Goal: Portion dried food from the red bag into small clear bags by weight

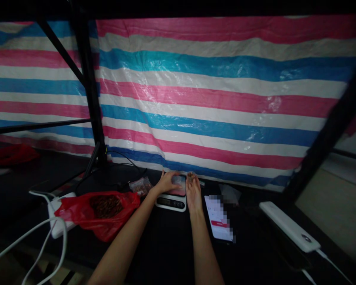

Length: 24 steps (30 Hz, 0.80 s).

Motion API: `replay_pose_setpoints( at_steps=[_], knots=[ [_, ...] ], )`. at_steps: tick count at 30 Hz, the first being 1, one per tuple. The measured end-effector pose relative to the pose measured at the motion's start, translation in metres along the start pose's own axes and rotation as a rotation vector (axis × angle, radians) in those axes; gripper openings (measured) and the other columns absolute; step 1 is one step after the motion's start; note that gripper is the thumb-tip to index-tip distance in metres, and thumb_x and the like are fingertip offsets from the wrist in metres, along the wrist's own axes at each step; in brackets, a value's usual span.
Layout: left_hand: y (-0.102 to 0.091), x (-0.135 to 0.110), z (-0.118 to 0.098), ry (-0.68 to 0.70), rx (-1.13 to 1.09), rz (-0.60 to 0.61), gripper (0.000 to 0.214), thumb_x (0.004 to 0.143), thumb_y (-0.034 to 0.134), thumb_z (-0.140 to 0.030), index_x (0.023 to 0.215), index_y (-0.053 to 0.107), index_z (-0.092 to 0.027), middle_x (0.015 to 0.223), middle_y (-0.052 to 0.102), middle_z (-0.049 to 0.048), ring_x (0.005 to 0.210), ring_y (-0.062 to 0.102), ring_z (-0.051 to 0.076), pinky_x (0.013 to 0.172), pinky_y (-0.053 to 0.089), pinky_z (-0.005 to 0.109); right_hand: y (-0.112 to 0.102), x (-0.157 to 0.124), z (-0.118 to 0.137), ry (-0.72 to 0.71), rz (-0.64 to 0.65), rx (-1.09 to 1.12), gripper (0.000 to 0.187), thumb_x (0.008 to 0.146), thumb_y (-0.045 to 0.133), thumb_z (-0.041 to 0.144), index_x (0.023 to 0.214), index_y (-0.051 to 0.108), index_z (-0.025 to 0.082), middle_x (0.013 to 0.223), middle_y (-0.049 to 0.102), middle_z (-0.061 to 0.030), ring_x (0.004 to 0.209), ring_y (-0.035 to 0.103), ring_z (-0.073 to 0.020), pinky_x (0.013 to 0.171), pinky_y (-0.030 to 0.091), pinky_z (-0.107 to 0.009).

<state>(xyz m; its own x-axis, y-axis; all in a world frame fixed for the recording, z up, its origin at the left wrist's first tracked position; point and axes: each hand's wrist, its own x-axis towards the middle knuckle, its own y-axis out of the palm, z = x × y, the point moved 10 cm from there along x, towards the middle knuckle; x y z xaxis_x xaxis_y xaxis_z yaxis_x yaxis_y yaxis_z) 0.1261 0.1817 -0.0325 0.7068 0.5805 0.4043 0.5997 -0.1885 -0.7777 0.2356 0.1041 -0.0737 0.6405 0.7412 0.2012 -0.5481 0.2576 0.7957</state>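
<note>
A small white scale [171, 202] with a dark display lies on the black table. My left hand [166, 183] is at the scale's left side, thumb and fingers curved around something clear over its pinkish plate [180, 191]; its form is too blurred to make out. At the plate's right edge, my right hand [193, 193] is turned palm up. Its fingertips hold a small clear cup [191, 175] with brown bits in it. Left of my left hand lies a clear plastic bag of reddish-brown pieces [141, 186].
A red plastic bag [102, 227] of brown pieces lies open at left, over a white power strip [57, 209] with cables. Toward the right are a phone [218, 223], a clear bag [230, 194] and a white power bank [289, 225]. A striped sheet [207, 103] hangs behind.
</note>
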Motion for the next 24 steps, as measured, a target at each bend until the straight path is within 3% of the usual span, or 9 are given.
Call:
replay_pose_setpoints(
  at_steps=[3,7,11,15,24],
  knots=[
    [0.003,0.0,0.004,-0.017,-0.029,0.022,0.064,0.06,0.066,-0.046,0.116,0.049,-0.02,0.119,0.054,0.0088,0.114,0.042,0.027,0.103,0.006,0.052,0.005,-0.003,-0.001,0.009,0.017,-0.026,0.031,0.065,0.066,0.032,0.095,0.06,0.025,0.103,0.063,-0.0004,0.103,0.055,-0.0162,0.092,0.041,-0.036],
    [-0.005,-0.001,0.005,-0.025,-0.088,-0.064,0.062,0.057,0.07,-0.043,0.112,0.054,-0.019,0.117,0.055,0.0094,0.112,0.044,0.027,0.103,0.014,0.048,0.005,-0.004,0.002,0.015,0.008,-0.04,0.032,0.064,0.067,0.032,0.094,0.059,0.025,0.102,0.064,-0.0006,0.1,0.057,-0.0163,0.085,0.044,-0.032],
    [-0.021,-0.01,-0.001,-0.013,-0.399,-0.089,0.057,0.058,0.071,-0.036,0.109,0.057,-0.014,0.11,0.059,0.0113,0.102,0.052,0.024,0.094,0.034,0.039,0.008,-0.007,-0.002,0.079,-0.003,-0.056,0.035,0.062,0.068,0.032,0.094,0.057,0.025,0.095,0.065,0.0002,0.088,0.062,-0.0163,0.069,0.046,-0.027],
    [-0.032,-0.026,-0.013,-0.015,-0.672,0.011,0.048,0.063,0.068,-0.034,0.104,0.059,-0.011,0.104,0.062,0.0105,0.096,0.056,0.022,0.089,0.04,0.033,0.02,-0.013,-0.001,0.048,0.012,-0.174,0.035,0.06,0.069,0.032,0.091,0.055,0.024,0.088,0.066,-0.0001,0.075,0.062,-0.0141,0.06,0.042,-0.023],
    [-0.031,-0.036,-0.025,-0.08,-0.983,0.056,0.054,0.062,0.069,-0.037,0.107,0.058,-0.01,0.107,0.061,0.012,0.099,0.055,0.023,0.091,0.038,0.035,0.042,-0.025,0.006,-0.076,0.058,-0.352,0.038,0.063,0.067,0.033,0.096,0.053,0.022,0.096,0.065,-0.0039,0.09,0.059,-0.018,0.077,0.043,-0.031]
  ],
)
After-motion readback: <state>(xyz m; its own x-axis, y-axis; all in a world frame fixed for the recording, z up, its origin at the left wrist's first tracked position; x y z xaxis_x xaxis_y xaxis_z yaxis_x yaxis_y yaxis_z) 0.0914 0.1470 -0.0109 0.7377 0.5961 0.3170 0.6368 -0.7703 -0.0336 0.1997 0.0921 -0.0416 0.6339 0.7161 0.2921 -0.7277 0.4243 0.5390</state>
